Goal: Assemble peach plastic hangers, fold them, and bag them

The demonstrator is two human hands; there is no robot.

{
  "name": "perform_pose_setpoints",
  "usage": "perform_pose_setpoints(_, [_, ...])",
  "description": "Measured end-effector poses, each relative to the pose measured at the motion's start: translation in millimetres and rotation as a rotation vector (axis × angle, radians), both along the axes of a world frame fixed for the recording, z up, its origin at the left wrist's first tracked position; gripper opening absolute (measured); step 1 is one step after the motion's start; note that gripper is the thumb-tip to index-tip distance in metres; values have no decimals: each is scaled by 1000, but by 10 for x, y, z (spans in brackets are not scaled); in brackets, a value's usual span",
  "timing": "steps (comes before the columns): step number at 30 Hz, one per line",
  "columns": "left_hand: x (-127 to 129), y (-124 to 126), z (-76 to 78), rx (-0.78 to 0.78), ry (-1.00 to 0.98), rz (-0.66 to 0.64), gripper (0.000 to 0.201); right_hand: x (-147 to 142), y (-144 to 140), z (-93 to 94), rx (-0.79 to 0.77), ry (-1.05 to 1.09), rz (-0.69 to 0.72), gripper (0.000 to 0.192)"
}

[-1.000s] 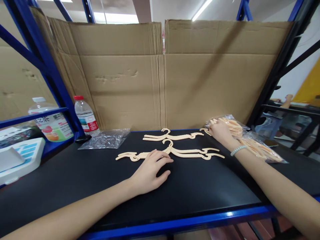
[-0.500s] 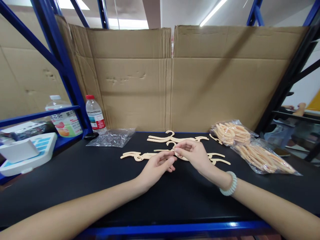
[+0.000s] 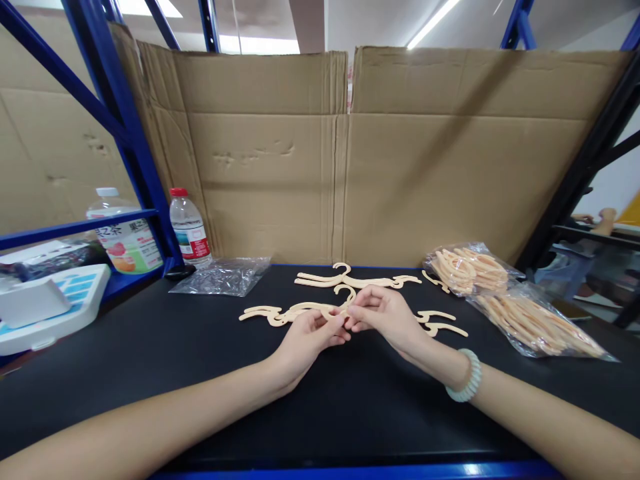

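My left hand [image 3: 311, 343] and my right hand [image 3: 385, 317] meet above the table, thumbs and fingertips pinched close together. Whatever they pinch is small or hidden by the fingers, so I cannot make it out. Right behind the fingertips is a beige folding hanger [image 3: 300, 309], its hook rising between the hands and part of it covered by them. Farther back lies another beige hanger [image 3: 367, 282] with its hook toward the cardboard. Loose curved hanger arms [image 3: 447, 329] rest just right of my right hand.
Two clear bags of hanger parts [image 3: 537, 320] lie at the right, near a small loose piece [image 3: 435, 281]. An empty plastic bag [image 3: 225, 277] and a red-capped bottle [image 3: 190, 230] are at the left. Cardboard [image 3: 270, 200] walls off the back; blue frame posts [image 3: 145, 167] stand beside it.
My left fingers have closed into a pinch and met my right fingertips. My right hand has lowered slightly. The view has shifted a little.
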State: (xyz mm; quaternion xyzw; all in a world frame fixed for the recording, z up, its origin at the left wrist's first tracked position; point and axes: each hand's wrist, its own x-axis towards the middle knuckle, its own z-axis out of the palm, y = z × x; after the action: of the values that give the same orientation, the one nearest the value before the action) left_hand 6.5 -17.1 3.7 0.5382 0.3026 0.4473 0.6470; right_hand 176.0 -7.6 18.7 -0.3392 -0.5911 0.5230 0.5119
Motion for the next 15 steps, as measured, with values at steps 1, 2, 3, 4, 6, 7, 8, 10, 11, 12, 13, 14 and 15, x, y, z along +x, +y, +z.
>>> perform_pose_setpoints(1, [2, 5, 1, -3, -5, 7, 26, 30, 32, 20, 20, -51, 25, 32])
perform_pose_setpoints(2, [4, 8, 2, -13, -13, 17, 27, 79, 79, 43, 70, -99, 10, 32])
perform_pose_setpoints(3, [5, 11, 3, -30, -22, 27, 27, 149, 140, 66, 146, -151, -42, 30])
perform_pose_setpoints(4, [4, 13, 4, -50, -30, 37, 27, 239, 214, 86, 249, -207, -132, 28])
perform_pose_setpoints(6, [-2, 15, 8, -79, -41, 45, 26, 459, 381, 107, 416, -407, -300, 22])
perform_pose_setpoints(7, [-7, 17, 10, -83, -46, 46, 25, 576, 466, 105, 491, -535, -345, 17])
perform_pose_setpoints(8, [-13, 19, 12, -84, -53, 47, 24, 687, 546, 93, 547, -654, -381, 14])
perform_pose_setpoints(10, [-23, 25, 16, -91, -66, 51, 22, 870, 679, 45, 594, -888, -451, 11])
perform_pose_setpoints(11, [-26, 27, 18, -97, -71, 55, 22, 934, 730, 14, 605, -985, -459, 11])
perform_pose_setpoints(12, [-28, 30, 20, -103, -73, 60, 21, 980, 771, -19, 610, -1059, -455, 12])
perform_pose_setpoints(13, [-29, 32, 22, -110, -74, 67, 21, 1009, 803, -50, 614, -1109, -439, 14])
perform_pose_setpoints(14, [-29, 33, 23, -115, -76, 72, 20, 1024, 828, -79, 620, -1136, -420, 17])
perform_pose_setpoints(15, [-28, 35, 23, -117, -77, 74, 19, 1029, 849, -104, 625, -1156, -397, 18])
